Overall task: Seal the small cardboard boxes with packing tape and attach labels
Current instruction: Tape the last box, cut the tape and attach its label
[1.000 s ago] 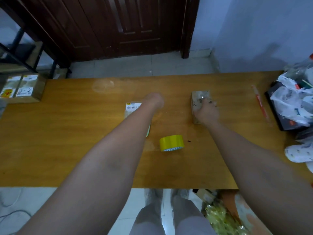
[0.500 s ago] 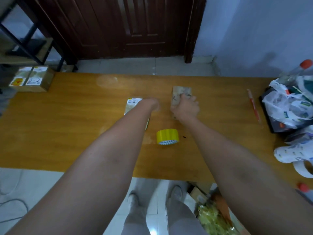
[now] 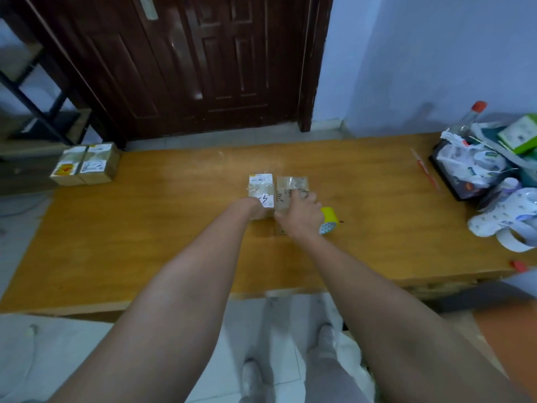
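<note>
Your right hand (image 3: 302, 212) grips the unlabeled box (image 3: 292, 189) — tape roll (image 3: 329, 218) just right of it; left hand (image 3: 254, 207) holds the labeled box (image 3: 261, 187)

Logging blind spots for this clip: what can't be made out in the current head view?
- Left hand: fingers hidden behind the labelled box; grip unclear.
- Writing on that box's labels and on the plain box: blurred, too small.
- Tape roll: left part hidden by the right hand.
- Bag pile: cut off by the right edge.
- Whether the two boxes touch: unclear.
</note>
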`<action>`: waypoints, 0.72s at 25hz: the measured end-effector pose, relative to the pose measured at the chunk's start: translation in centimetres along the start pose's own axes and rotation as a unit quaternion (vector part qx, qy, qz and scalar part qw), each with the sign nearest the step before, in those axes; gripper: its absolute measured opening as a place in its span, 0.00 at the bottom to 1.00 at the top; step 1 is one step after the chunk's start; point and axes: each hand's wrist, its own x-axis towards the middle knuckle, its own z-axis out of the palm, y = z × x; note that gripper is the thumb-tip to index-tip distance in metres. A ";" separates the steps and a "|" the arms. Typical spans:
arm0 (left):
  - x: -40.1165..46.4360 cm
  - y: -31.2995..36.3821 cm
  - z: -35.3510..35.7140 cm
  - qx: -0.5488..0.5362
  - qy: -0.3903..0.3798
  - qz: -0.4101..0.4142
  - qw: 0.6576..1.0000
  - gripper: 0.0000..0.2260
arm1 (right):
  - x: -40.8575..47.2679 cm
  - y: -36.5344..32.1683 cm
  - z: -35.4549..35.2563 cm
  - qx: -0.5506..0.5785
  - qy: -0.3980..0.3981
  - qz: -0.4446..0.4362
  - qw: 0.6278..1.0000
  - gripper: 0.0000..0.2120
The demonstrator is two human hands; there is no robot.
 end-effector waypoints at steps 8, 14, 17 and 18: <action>0.1 -5.6 8.5 -0.031 -0.043 0.000 0.999 0.17 | -7.4 -2.2 7.4 -0.028 -0.045 0.009 0.999 0.35; 1.9 -5.5 12.2 -0.097 0.031 -0.011 0.995 0.13 | -7.5 -1.7 11.0 -0.050 -0.095 0.009 0.994 0.36; 2.3 -5.5 12.6 -0.109 0.041 -0.023 0.993 0.13 | -7.2 -1.2 11.0 -0.048 -0.096 -0.007 0.994 0.35; 2.3 -5.4 12.5 -0.111 0.040 -0.027 0.993 0.14 | -7.0 -1.0 10.6 -0.039 -0.091 -0.010 0.995 0.34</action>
